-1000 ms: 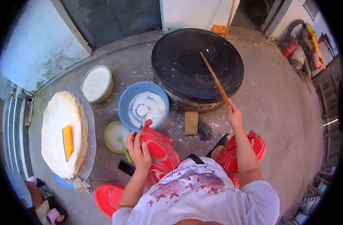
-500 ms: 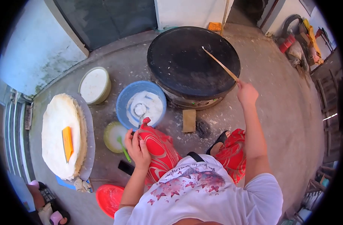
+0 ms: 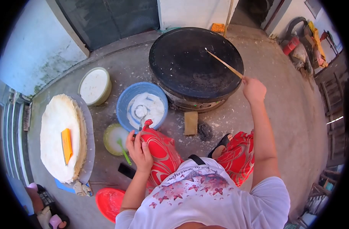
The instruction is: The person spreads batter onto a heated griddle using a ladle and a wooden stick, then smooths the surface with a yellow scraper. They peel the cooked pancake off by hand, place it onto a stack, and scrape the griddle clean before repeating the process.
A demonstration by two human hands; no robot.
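The right hand (image 3: 254, 90), clamped on the stick (image 3: 224, 63), is now farther up the griddle's (image 3: 193, 70) right side than before, the tip over it. Left of the griddle, the left hand (image 3: 140, 153) grips the ladle (image 3: 141, 111), still in the basin (image 3: 122, 108).

Looks dark and mostly matt across the griddle (image 3: 195, 63), with faint sheen near the edge. Shows smooth wood along the stick (image 3: 224, 64), shiny plastic on the blue basin (image 3: 122, 108) and red basin (image 3: 109, 201), and smooth orange plastic on the scraper (image 3: 66, 145). Appears as soft, creased cloth in the trousers (image 3: 161, 147) and shirt (image 3: 228, 206). Looks rough and speckled over the concrete floor (image 3: 289, 114), stained and matt on the wall (image 3: 39, 49).
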